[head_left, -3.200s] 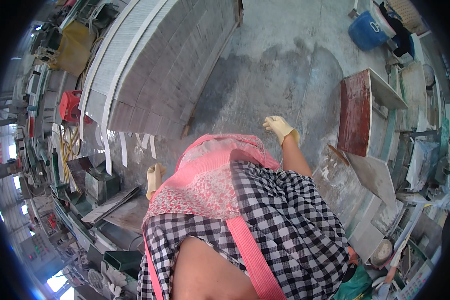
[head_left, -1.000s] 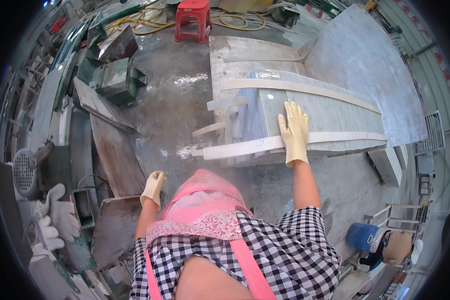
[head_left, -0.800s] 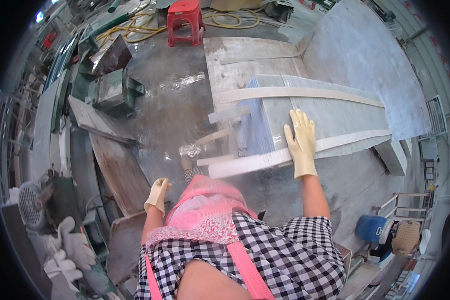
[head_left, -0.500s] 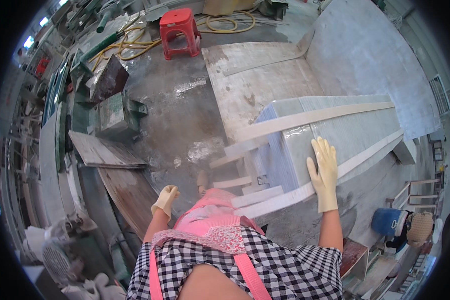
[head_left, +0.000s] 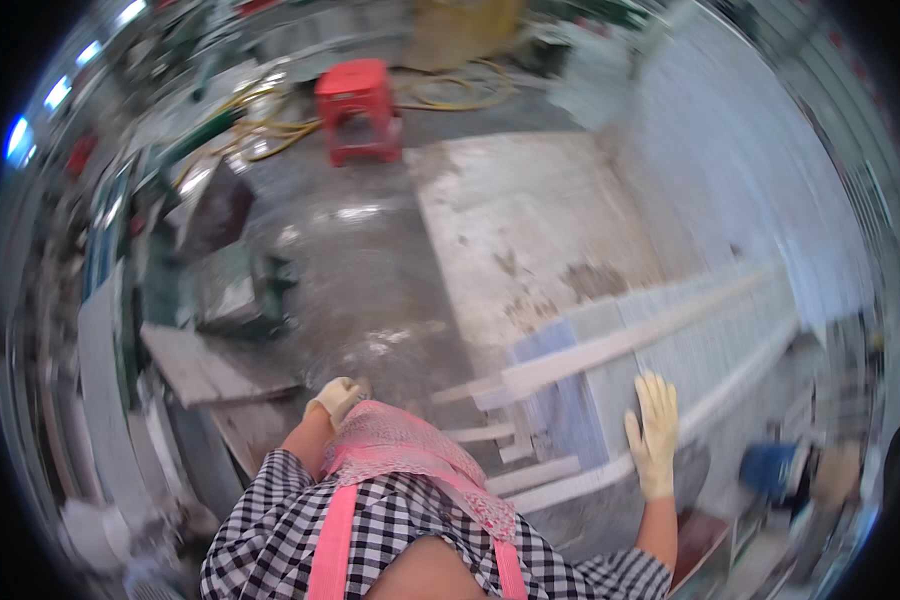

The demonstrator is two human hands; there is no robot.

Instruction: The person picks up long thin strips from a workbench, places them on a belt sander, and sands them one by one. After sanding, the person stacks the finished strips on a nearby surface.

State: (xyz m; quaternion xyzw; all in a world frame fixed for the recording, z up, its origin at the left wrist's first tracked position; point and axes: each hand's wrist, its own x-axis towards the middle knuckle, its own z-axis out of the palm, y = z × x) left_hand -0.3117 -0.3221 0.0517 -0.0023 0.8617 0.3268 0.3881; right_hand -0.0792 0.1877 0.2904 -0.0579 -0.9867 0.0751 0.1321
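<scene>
Both of my hands wear cream rubber gloves. My right hand [head_left: 654, 435], fingers stretched out and pointing away from me, rests on or just above the near side of a stack of thin pale grey slabs [head_left: 695, 355]; contact cannot be told for sure. A long pale strip [head_left: 610, 350] lies across the top of the stack, and a second white strip [head_left: 560, 490] runs along its near edge. Bluish edges [head_left: 570, 405] show at the stack's left end. My left hand [head_left: 338, 398] hangs beside my pink apron [head_left: 410, 440] with curled fingers, nothing visible in it.
Beyond the stack lies a stained, light board [head_left: 530, 210], with a large pale sheet [head_left: 750, 160] at its right. A red stool [head_left: 355, 95] and yellow hose [head_left: 460, 100] are farther back. Green machinery [head_left: 235, 290] and boards [head_left: 205, 365] line the left; a blue container [head_left: 767, 468] stands at right.
The view has tilted and blurred, so the scene sits lower. My right hand stays by the slabs; my left has moved close against the apron. The loose strip on the far board no longer shows.
</scene>
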